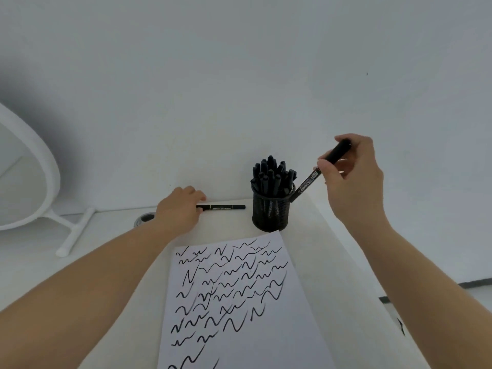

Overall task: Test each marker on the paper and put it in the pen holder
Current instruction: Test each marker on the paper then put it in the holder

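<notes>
A black mesh pen holder (pixel 270 215) stands at the back of the white table, packed with several black markers (pixel 271 174). My right hand (pixel 354 177) grips a black marker (pixel 308 181) tilted, its lower end at the holder's right rim. A single black marker (pixel 226 207) lies flat on the table left of the holder. My left hand (pixel 179 207) rests over its left end, fingers touching it. The white paper (pixel 239 302) lies in front of the holder, covered with several black squiggles.
A white round mirror on a stand (pixel 29 182) sits at the far left. A small dark round hole or cap (pixel 145 218) lies beside my left wrist. The white wall rises right behind the table. The table's right edge (pixel 346 251) runs diagonally.
</notes>
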A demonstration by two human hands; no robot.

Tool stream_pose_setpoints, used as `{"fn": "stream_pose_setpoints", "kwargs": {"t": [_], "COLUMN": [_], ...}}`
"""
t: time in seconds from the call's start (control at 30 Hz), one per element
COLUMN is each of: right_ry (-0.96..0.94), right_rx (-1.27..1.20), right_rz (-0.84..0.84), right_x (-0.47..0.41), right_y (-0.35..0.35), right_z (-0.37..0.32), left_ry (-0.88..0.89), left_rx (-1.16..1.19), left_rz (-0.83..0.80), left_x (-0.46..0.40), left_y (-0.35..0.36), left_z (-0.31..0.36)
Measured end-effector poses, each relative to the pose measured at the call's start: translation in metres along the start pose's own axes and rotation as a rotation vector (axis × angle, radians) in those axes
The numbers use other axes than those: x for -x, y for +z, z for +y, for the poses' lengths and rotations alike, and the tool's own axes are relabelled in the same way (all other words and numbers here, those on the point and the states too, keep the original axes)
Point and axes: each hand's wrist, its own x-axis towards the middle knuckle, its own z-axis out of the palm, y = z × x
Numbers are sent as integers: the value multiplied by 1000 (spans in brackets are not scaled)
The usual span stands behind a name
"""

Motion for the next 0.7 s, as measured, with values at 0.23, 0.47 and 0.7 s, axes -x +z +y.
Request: {"fn": "stream_pose_setpoints", "kwargs": {"t": [0.23,0.47,0.7], "right_ry": [-74,-63,-51], "right_rx": [-16,31,197], "right_rz": [28,-7,-75], "right_x": [-10,-15,-3], "right_y": [18,37,54], "right_z": [15,29,51], "left_ry": [97,93,36], "left_rx": [-252,-210,-159], "left_rz": [-35,-28,12], "left_x": [-12,-18,-15], "left_y": [23,24,22], "left_z": [-18,-15,-18]}}
